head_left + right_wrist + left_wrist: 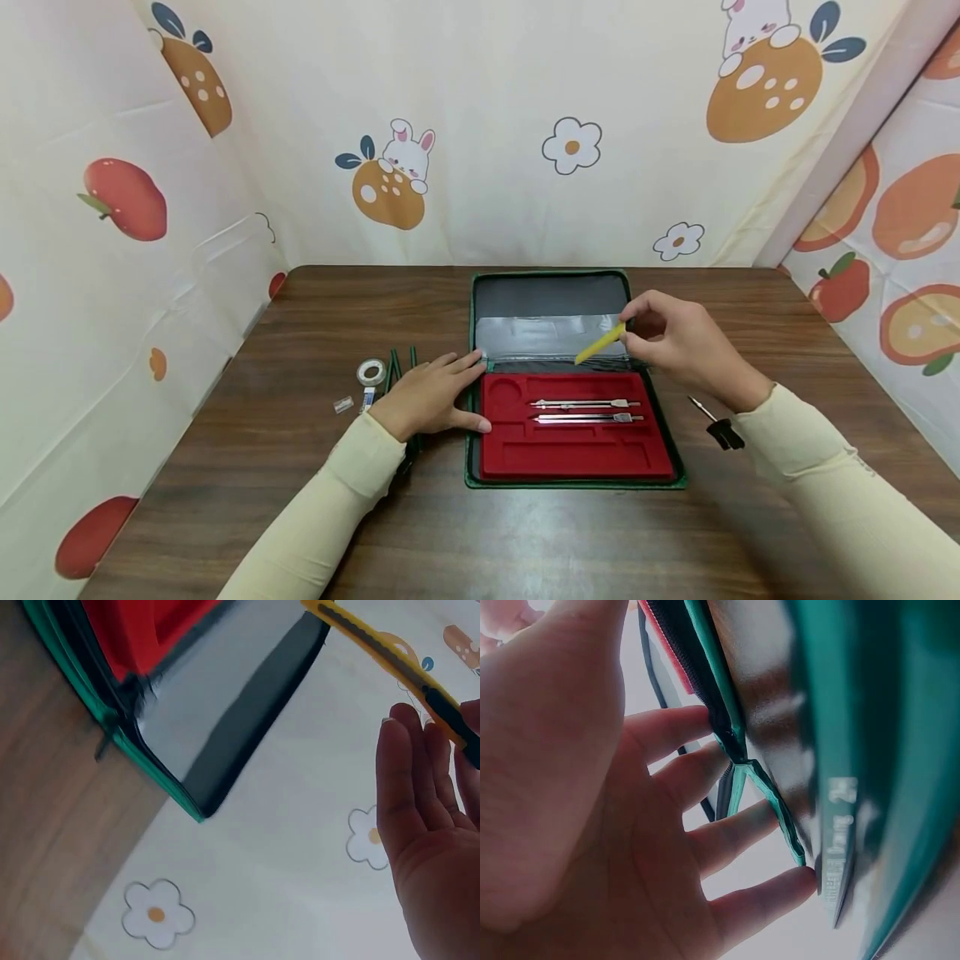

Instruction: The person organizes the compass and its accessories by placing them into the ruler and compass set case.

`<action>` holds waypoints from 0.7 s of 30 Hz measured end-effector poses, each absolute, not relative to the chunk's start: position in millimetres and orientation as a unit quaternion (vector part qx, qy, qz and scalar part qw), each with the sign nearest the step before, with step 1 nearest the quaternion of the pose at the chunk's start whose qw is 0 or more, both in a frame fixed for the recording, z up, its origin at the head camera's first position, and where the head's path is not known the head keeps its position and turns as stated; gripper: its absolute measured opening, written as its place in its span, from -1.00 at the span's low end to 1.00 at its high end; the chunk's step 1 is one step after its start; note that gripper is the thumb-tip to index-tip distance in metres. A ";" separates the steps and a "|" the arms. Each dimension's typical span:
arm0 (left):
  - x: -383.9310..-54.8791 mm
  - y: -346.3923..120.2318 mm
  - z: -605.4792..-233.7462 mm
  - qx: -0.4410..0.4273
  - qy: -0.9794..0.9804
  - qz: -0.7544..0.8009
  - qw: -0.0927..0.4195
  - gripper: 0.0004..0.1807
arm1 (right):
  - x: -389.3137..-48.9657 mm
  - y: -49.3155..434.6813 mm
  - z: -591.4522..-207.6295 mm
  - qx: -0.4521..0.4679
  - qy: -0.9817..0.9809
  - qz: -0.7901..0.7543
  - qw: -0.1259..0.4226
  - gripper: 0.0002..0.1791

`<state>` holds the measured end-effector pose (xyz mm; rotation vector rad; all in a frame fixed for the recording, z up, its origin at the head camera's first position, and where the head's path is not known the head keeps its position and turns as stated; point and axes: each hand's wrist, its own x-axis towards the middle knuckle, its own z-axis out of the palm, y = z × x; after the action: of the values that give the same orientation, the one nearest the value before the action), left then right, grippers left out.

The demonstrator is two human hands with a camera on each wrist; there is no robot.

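My right hand [671, 333] pinches a yellow box cutter [397, 664] by one end, its other end slanting down over the hinge side of the case. A green zip case [573, 483] lies spread on the table, with a red molded tray [525, 454] in its near half. Two silver drawing compasses [588, 418] lie side by side in the tray. My left hand [438, 396] rests at the case's left edge, fingers straight and spread, thumb by the tray's rim. In the left wrist view, its fingers reach along the green zip edge [769, 784].
Left of the case are a tape roll [371, 372], a small eraser [367, 398], a clear sharpener [343, 405] and several green pencils [390, 367], partly behind my left hand. A metal-tipped item with a black end [723, 432] lies near my right sleeve. Patterned curtains [495, 192] surround the table.
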<state>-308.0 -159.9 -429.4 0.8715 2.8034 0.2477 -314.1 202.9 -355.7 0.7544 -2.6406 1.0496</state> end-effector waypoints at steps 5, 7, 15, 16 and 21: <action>-308.2 -159.3 -429.7 0.293 0.948 0.079 0.097 0.01 | -312.4 204.8 -368.1 0.258 -0.882 0.388 0.065 -0.74; -308.2 -159.3 -429.2 0.292 0.948 0.081 0.099 0.01 | -311.4 205.6 -372.7 0.261 -0.877 0.401 0.050 -0.74; -307.8 -159.2 -428.6 0.291 0.948 0.082 0.101 0.00 | -310.8 213.4 -387.9 0.258 -0.873 0.414 0.020 -0.78; -307.8 -159.3 -428.7 0.291 0.948 0.081 0.101 0.00 | -310.9 214.8 -389.6 0.255 -0.873 0.415 0.017 -0.79; -307.6 -160.1 -428.7 0.294 0.947 0.080 0.098 0.00 | -310.7 223.5 -398.7 0.232 -0.885 0.403 0.003 -0.81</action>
<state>-307.6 -160.1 -428.7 0.8703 2.8032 0.2364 -310.7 223.5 -398.7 0.7262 -2.7769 1.2635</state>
